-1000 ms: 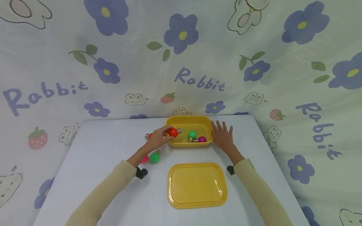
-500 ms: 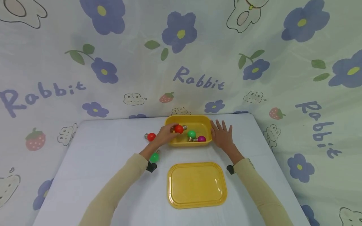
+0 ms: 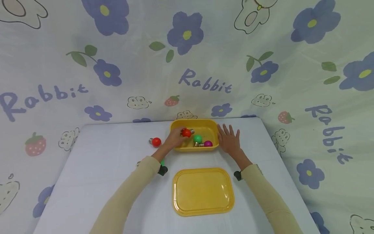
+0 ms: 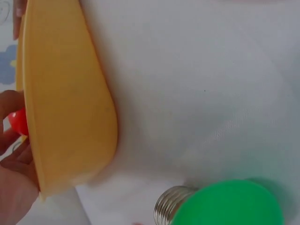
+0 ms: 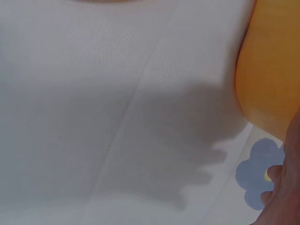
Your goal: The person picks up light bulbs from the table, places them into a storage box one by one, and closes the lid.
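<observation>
My left hand (image 3: 174,137) pinches a red light bulb (image 3: 186,133) over the left part of the yellow box (image 3: 205,126), its metal base pointing right. In the left wrist view, the box wall (image 4: 70,93) hides part of that red bulb (image 4: 18,122). Inside the box lie a green bulb (image 3: 197,139) and a purple bulb (image 3: 208,143). At the box's right end rests my right hand (image 3: 230,141), fingers spread and straight, holding nothing. The right wrist view catches only the edge of this hand (image 5: 285,183) beside the box.
A red bulb (image 3: 156,142) lies on the white table left of the box. The left forearm partly covers a green bulb (image 3: 162,162), seen near in the left wrist view, and another bulb's metal base (image 3: 138,163). A yellow tray (image 3: 203,191) lies in front of the box.
My left hand has moved right and slightly away from me, carrying the red bulb from the box's left rim to inside it. The right hand stays at the box's right end.
</observation>
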A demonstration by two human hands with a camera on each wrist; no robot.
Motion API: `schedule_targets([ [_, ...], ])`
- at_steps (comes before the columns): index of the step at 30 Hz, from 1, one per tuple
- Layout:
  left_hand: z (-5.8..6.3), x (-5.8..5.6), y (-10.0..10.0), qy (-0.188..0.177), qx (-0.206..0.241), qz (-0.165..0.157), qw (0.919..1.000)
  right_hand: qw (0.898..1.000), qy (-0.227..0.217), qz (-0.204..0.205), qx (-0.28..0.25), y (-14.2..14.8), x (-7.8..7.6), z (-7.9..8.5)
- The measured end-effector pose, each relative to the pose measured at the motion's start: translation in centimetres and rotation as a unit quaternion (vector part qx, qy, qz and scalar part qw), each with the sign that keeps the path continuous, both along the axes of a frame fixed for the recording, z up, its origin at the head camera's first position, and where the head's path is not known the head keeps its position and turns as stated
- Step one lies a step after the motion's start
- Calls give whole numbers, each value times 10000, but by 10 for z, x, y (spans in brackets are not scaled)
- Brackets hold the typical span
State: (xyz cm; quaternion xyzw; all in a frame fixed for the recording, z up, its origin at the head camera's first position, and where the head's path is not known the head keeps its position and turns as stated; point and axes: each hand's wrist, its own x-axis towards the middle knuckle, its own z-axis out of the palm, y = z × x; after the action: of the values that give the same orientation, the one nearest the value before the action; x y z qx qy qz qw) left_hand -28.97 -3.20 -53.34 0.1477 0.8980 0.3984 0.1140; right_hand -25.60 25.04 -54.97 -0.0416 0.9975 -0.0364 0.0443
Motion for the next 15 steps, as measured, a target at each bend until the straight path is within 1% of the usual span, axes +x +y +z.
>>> schedule_targets([
  [6,0,2,8,-55,-272,177,9995,10000,64,12,1,1,0,-1],
  [12,-4,-1,13,-81,-510,170,9985,9999,48,19,89,1,-1,-1],
  [15,-6,-1,14,-51,-661,102,9977,10000,66,19,72,1,0,-1],
])
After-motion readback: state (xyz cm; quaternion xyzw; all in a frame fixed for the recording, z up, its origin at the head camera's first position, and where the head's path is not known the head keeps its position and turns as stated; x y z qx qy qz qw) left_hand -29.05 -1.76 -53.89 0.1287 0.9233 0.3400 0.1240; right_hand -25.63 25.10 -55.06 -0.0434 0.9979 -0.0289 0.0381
